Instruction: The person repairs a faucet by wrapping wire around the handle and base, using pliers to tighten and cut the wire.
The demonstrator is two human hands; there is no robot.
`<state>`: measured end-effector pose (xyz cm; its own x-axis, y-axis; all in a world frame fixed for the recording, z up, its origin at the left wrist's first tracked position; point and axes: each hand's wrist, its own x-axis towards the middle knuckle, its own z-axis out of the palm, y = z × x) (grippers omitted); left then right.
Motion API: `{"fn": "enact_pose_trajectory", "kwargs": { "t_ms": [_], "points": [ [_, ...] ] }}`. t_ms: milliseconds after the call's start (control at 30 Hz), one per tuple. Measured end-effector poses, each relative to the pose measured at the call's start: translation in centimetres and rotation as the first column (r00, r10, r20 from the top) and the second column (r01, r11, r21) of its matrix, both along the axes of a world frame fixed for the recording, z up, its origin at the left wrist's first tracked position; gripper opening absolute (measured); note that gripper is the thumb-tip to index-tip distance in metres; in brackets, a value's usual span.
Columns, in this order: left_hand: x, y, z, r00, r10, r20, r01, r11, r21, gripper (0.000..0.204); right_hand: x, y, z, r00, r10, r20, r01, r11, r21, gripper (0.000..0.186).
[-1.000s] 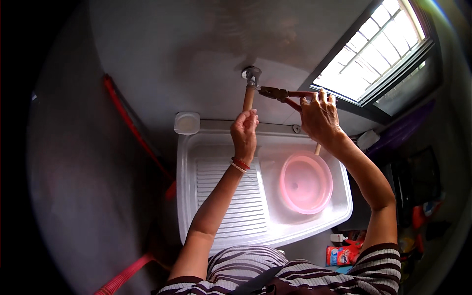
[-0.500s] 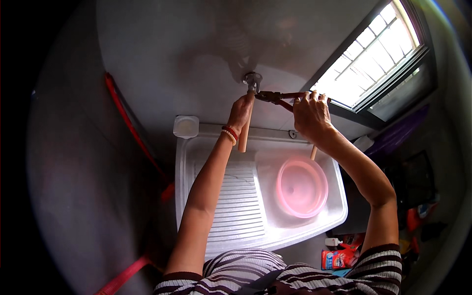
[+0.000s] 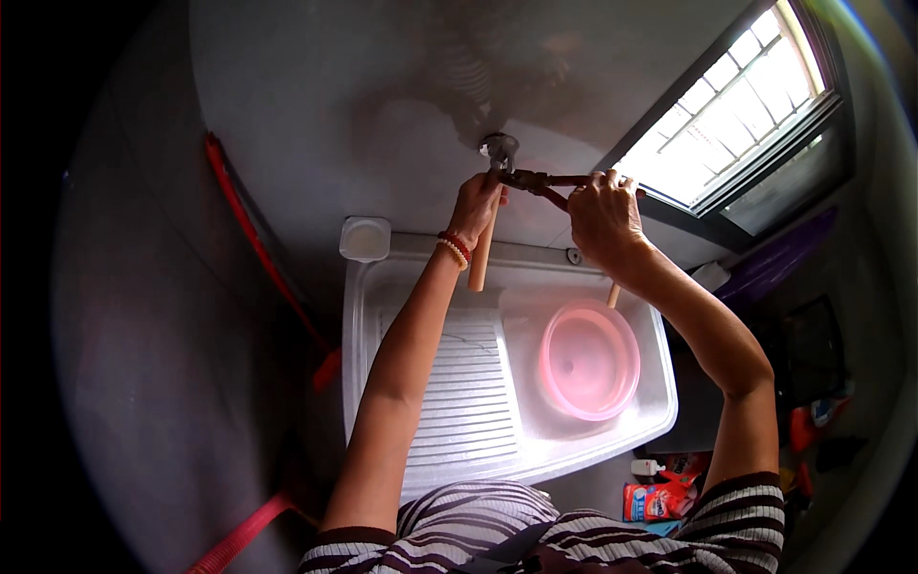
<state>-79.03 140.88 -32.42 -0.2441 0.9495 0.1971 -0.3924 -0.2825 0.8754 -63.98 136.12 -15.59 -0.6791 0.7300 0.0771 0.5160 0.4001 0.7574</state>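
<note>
A metal tap (image 3: 498,150) juts from the wall above the sink. From just below it a tan tube (image 3: 483,253) hangs down, with my left hand (image 3: 473,210) closed around its upper part. My right hand (image 3: 606,218) grips the long reddish handles of a pair of pliers (image 3: 532,182). The plier jaws meet the spot where the tube joins the tap, close by my left fingertips. My left fingers partly hide that joint, so I cannot tell exactly what the jaws bite on.
Below stands a white sink (image 3: 360,316) with a ribbed washboard (image 3: 457,402) and a pink basin (image 3: 545,375). A small clear tub (image 3: 364,239) sits on its back left corner. Another tan stick-like piece (image 3: 613,295) shows behind the basin. A barred window (image 3: 732,105) is at right; red packets (image 3: 655,502) lie below.
The view has shifted slightly. The plier handles have tilted a little, and fingers of my left hand now show beyond the tube's right side. Both hands keep their hold.
</note>
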Motion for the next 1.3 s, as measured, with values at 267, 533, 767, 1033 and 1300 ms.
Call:
{"fn": "enact_pose_trajectory", "kwargs": {
  "t_ms": [267,533,767,1033,1300],
  "points": [
    [-0.1,0.3,-0.3,1.000,0.006,0.006,-0.006,1.000,0.010,0.024,0.1,-0.3,0.6,0.995,-0.017,-0.094,0.008,0.995,-0.099,0.017],
    [-0.3,0.1,-0.2,1.000,-0.003,-0.001,0.003,1.000,0.013,0.026,0.1,0.1,0.6,0.996,-0.008,-0.089,-0.006,0.987,-0.161,0.017],
    [-0.2,-0.1,0.0,1.000,0.009,-0.003,-0.009,1.000,0.005,0.026,0.5,0.7,0.3,0.982,0.006,-0.188,-0.037,0.987,-0.158,0.034],
    [-0.3,0.1,-0.1,0.998,0.022,-0.063,-0.021,1.000,0.012,0.031,0.9,1.0,0.2,0.981,0.060,-0.183,-0.091,0.983,-0.161,0.044],
    [0.0,0.1,0.0,0.996,0.072,-0.045,-0.071,0.997,0.027,0.036,0.3,0.7,0.8,0.970,0.115,-0.213,-0.142,0.983,-0.119,0.046]
  ]
}}
